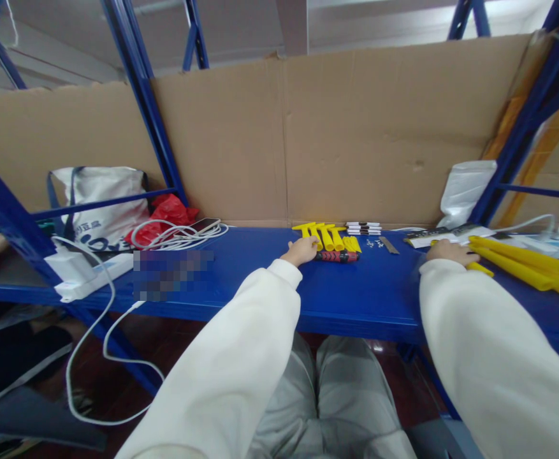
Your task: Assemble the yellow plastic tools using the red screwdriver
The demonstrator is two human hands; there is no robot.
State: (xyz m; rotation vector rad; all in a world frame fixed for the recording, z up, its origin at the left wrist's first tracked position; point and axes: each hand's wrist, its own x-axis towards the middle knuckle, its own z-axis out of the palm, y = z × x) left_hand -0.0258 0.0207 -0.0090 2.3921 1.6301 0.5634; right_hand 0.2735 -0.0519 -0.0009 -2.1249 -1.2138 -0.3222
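The fingers of the left hand are curled at the lower left of a row of yellow parts, right of the frame's centre; whether anything is pinched cannot be told. A red-and-black tool is seen just beside them. At the frame's right, the right hand is bent near a small yellow piece, its grip hidden.

The flat metal tabletop is plain blue, the long plastic pieces at three o'clock solid yellow, the cylindrical handle patterned red and black, the cloth bag at nine o'clock white with navy lettering.
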